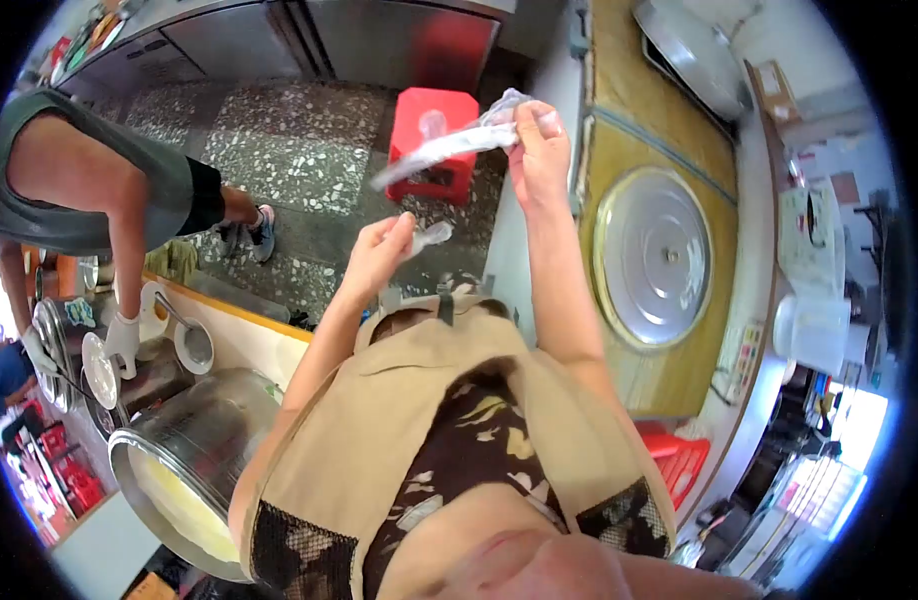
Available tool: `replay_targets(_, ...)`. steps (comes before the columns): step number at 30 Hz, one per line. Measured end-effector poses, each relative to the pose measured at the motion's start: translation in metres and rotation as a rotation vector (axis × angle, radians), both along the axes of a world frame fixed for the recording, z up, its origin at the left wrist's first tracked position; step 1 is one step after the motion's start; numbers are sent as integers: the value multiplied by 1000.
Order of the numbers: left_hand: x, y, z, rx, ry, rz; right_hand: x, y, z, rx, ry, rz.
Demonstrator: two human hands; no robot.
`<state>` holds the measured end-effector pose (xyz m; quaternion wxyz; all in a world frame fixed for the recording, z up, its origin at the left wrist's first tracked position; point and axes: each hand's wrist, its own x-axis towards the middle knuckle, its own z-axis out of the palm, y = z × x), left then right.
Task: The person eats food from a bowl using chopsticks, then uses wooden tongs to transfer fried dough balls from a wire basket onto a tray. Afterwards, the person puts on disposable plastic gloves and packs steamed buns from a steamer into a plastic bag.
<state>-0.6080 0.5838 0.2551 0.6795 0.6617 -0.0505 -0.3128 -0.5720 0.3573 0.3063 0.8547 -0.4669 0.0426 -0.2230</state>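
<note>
Speckled floor (289,150) lies below; my right grip (541,150) pinches limp clear plastic (444,149), my left grip (381,252) a smaller piece (434,236); a hard tug could tear either.

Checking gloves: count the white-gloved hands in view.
2, both a co-worker's: one white-gloved hand nearer the large cylindrical steel pot, the other farther left in the picture. Others may be hidden.
</note>
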Motion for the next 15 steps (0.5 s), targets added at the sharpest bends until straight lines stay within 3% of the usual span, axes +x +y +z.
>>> replay_targets(4,47,-2,-2,17,-310,109,71,26,0,-66,-10,167)
replay_targets(7,103,-46,40,-191,-244,433,123,48,-1,-98,6,250)
replay_targets(9,157,-44,34,-310,77,481,154,58,-4,-176,26,311)
replay_targets(10,182,-44,33,-394,119,529,171,63,-7,-232,65,324)
replay_targets(13,239,-36,38,-364,-56,676,225,72,-16,-281,73,398)
replay_targets(15,270,-22,35,-250,-181,698,261,81,-19,-519,64,474)
